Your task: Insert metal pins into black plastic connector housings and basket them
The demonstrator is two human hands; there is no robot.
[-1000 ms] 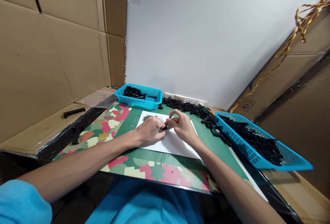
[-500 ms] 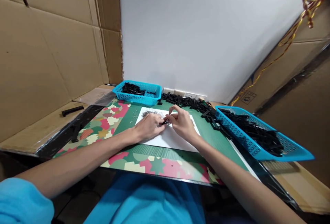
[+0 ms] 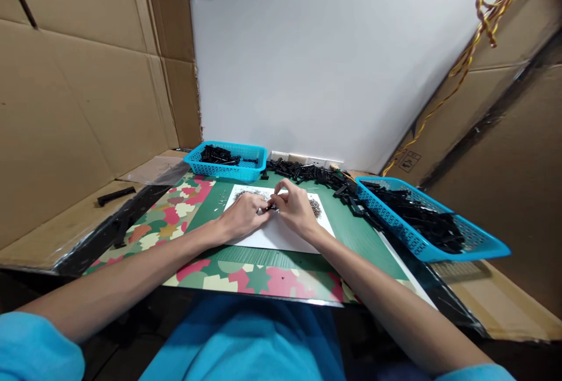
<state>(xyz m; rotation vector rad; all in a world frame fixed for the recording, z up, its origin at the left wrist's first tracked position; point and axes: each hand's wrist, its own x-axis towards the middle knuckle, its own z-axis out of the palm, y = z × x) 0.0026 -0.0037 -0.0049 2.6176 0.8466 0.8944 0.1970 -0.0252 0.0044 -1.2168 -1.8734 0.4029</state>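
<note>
Head cam view, going left to right. Way off to the left of both hands there's a loose black piece (image 3: pixel 116 196) lying on cardboard. Beyond the left hand, a blue basket (image 3: pixel 219 171) sits at the back of the counter (image 3: pixel 356 232), partly filled with black parts. The left hand (image 3: pixel 246 215) has its fingers curled in, gripping a small black part (image 3: pixel 271 208), and just past its knuckles there's a scatter of tiny bits (image 3: pixel 244 194). So that part is right between the two hands, over a white sheet (image 3: pixel 281 237) that runs under both. The right hand (image 3: pixel 295 205) has its fingertips pinched in at the part's right side; too small to tell exactly what they've got. A second little pile (image 3: pixel 315 208) is just right of that hand, a long heap of black parts (image 3: pixel 302 171) sprawls behind, and another blue basket (image 3: pixel 390 221), loaded with black parts, stands farther right.
</note>
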